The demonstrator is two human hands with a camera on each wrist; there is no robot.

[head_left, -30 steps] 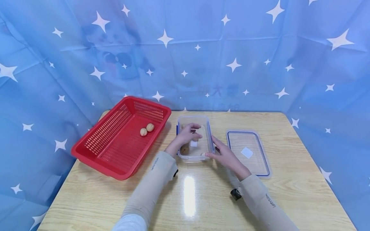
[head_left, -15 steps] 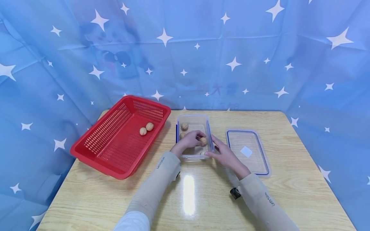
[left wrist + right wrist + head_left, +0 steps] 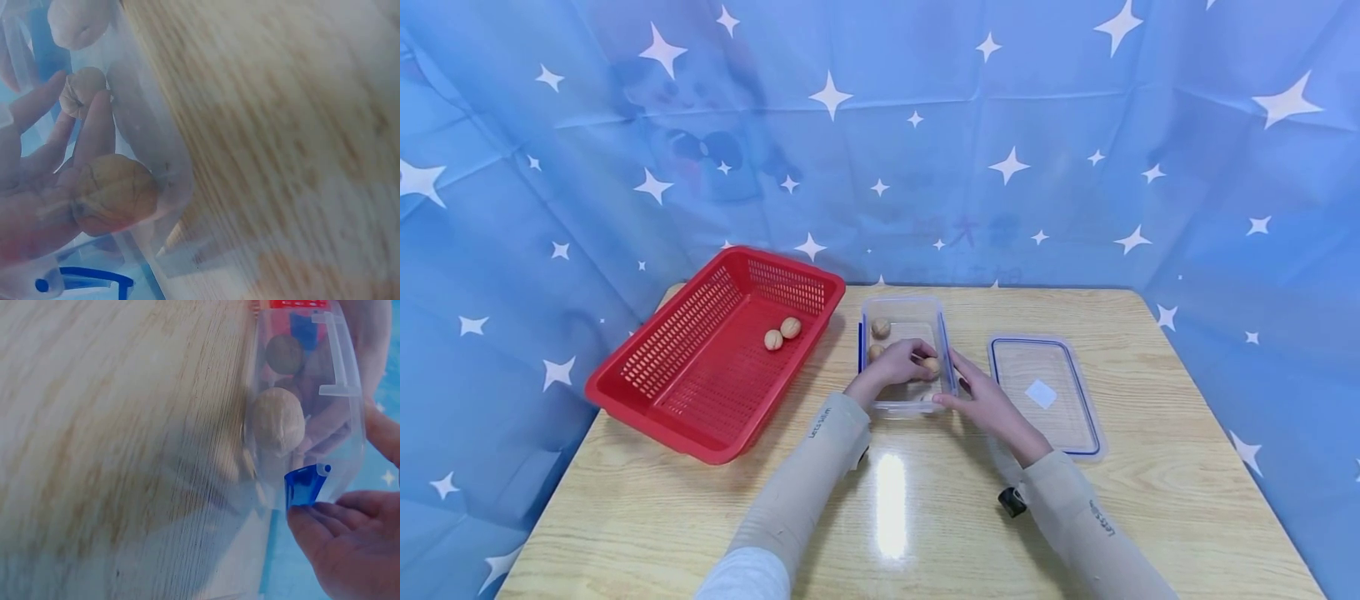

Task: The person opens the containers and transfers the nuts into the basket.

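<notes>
My left hand (image 3: 898, 364) is down inside a clear plastic food container (image 3: 897, 408) with blue clips. Its fingertips pinch a walnut (image 3: 82, 92), seen through the wall in the left wrist view. Two other walnuts lie along the container's left side, one at the back (image 3: 881, 327) and one by the hand (image 3: 876, 352). Another pale walnut (image 3: 928, 399) shows low at the front right corner. My right hand (image 3: 988, 402) holds the container's right side near that corner, its fingers at a blue clip (image 3: 304, 484) in the right wrist view.
A red plastic basket (image 3: 715, 450) stands left of the container with two walnuts (image 3: 782, 332) inside. To the right, the clear lid (image 3: 1067, 379) with a blue seal lies flat on the wooden table (image 3: 970, 533). A blue starred curtain (image 3: 880, 150) hangs behind.
My left hand has lowered and shifted right inside the container, and its fingers now pinch a walnut. That uncovers the walnuts on the left side. The right hand has stayed in place.
</notes>
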